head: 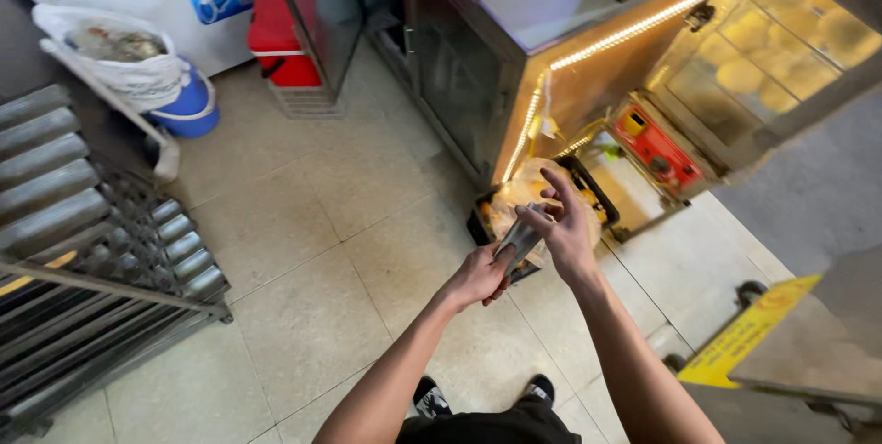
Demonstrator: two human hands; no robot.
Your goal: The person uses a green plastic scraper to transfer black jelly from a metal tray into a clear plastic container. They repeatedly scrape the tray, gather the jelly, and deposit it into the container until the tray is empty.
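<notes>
Both hands met above the tiled floor (312,251). The left hand (478,277) gripped the lower end of a thin, greyish folded item (520,240), its kind not discernible. The right hand (562,226) pinched the upper end, index finger extended. Directly beyond the hands, a black crate (588,188) held a clear plastic bag (519,194) with yellowish contents. A lit glass display cabinet (772,58) stood at upper right. A metal rack (83,251) lay at left, near a blue bucket (188,108) lined with a white bag.

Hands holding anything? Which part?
Both hands grip one thin grey strip-like object: left hand at its lower end, right hand pinching the upper end. What it is cannot be told.
</notes>
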